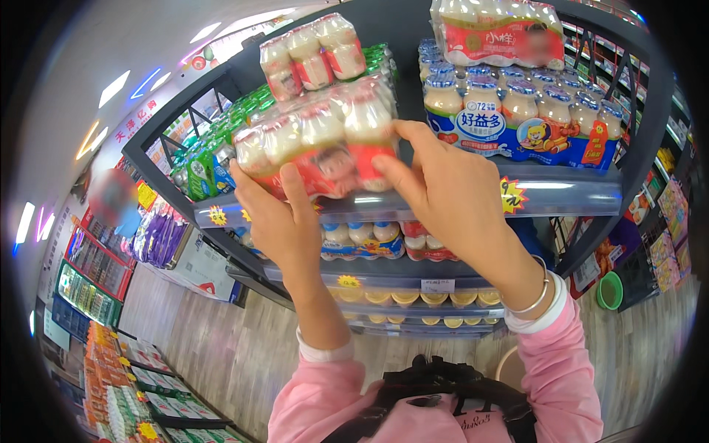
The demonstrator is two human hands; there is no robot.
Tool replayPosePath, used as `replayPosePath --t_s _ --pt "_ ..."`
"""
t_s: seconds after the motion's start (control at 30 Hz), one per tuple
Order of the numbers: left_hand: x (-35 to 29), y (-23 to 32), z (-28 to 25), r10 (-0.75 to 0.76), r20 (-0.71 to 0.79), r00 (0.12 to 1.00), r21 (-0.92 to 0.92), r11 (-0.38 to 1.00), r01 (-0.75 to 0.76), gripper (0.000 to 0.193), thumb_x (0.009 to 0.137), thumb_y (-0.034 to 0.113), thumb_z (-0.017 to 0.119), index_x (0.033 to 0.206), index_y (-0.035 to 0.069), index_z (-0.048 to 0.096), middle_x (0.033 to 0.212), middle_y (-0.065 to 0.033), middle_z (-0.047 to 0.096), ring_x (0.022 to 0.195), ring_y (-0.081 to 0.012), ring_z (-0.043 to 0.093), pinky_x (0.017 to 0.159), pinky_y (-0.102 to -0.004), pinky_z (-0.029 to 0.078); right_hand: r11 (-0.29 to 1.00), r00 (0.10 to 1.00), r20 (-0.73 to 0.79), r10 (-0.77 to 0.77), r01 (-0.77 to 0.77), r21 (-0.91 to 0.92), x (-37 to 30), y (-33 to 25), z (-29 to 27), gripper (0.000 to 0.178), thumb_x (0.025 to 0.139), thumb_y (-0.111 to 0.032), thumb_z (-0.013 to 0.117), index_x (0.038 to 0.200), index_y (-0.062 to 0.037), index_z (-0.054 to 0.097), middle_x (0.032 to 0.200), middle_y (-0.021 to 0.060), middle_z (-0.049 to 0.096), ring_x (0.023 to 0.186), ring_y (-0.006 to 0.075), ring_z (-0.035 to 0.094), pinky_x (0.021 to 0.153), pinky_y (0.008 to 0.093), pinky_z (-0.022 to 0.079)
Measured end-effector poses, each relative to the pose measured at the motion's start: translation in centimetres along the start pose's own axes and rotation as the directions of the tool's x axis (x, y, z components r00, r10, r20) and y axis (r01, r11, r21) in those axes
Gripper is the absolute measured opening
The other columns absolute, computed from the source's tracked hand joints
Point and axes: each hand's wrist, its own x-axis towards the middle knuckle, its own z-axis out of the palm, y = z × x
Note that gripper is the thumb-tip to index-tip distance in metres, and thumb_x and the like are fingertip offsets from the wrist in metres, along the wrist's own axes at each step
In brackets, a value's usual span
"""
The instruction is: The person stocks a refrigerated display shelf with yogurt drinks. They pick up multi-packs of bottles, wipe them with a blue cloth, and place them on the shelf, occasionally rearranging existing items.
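Both hands grip a shrink-wrapped multipack of small drink bottles, cream-coloured with a red printed band. My left hand holds its left end, fingers on the side and thumb on the front. At the right end, my right hand clasps it with the thumb on the front and fingers over the edge. The pack is tilted a little and blurred, in front of the top shelf. Behind it sits a similar red-banded pack. Green packs lie to the left of it.
Blue-wrapped bottle packs stand at the right of the shelf, with another red pack on top. A clear price rail edges the shelf. Lower shelves carry more bottles and round cups. A green bin stands at right.
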Motion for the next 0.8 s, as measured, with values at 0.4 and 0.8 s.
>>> replayPosePath --t_s 0.4,0.8 --pt "-8.0 -4.9 1.3 0.139 -0.133 0.981 -0.514 0.837 -0.188 0.042 0.092 0.006 0.042 0.130 -0.009 0.034 0.099 -0.0142 0.058 0.057 -0.0108 0.049 0.055 -0.0262 0.039 0.977 0.979 0.181 0.096 -0.128 0.169 -15.8 8.5 -0.6 0.004 0.079 -0.009 0.067 0.083 -0.0080 0.066 0.068 0.0067 0.062 0.056 0.0230 0.059 0.050 0.0299 0.044" --pt "-21.4 -5.8 2.3 0.417 0.638 0.647 -0.575 0.817 0.041 0.027 0.085 0.002 0.062 0.111 0.000 0.057 0.102 -0.0125 0.061 0.066 -0.0126 0.056 0.061 -0.0260 0.047 0.642 0.886 -0.070 0.458 -0.384 -0.664 -12.7 30.3 -1.7 0.032 0.081 -0.025 0.062 0.106 -0.0052 0.063 0.109 0.0201 0.061 0.101 0.0398 0.057 0.086 0.0471 0.048"
